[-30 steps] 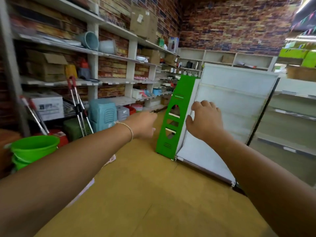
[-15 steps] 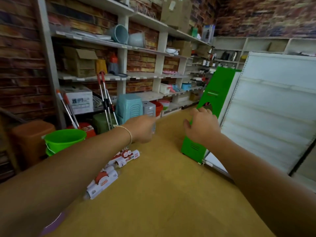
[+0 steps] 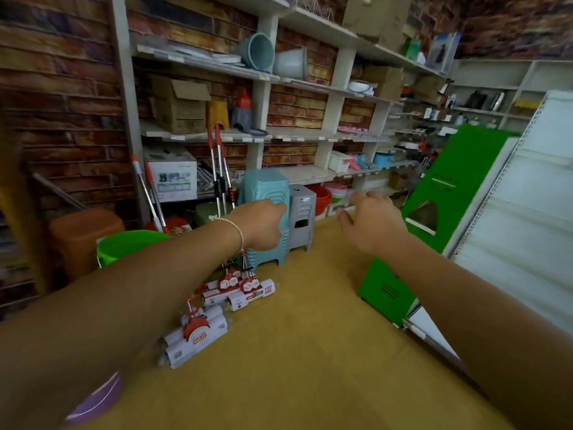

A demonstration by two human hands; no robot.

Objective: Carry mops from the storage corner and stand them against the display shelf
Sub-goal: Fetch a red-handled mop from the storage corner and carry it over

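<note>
The fetching step is in hand: the left hand [image 3: 263,223] and the right hand [image 3: 370,223], both empty with loosely bent fingers, reach toward the mops [image 3: 220,169] at centre left, which the next move must grasp by the handles.

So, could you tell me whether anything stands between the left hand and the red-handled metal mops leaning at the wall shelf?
Nothing visible does: the left hand reaches, empty, towards the red-handled metal mops.

Brick wall [image 3: 62,97], white stocked shelving [image 3: 310,26] — tan floor [image 3: 294,352], dim light.
</note>
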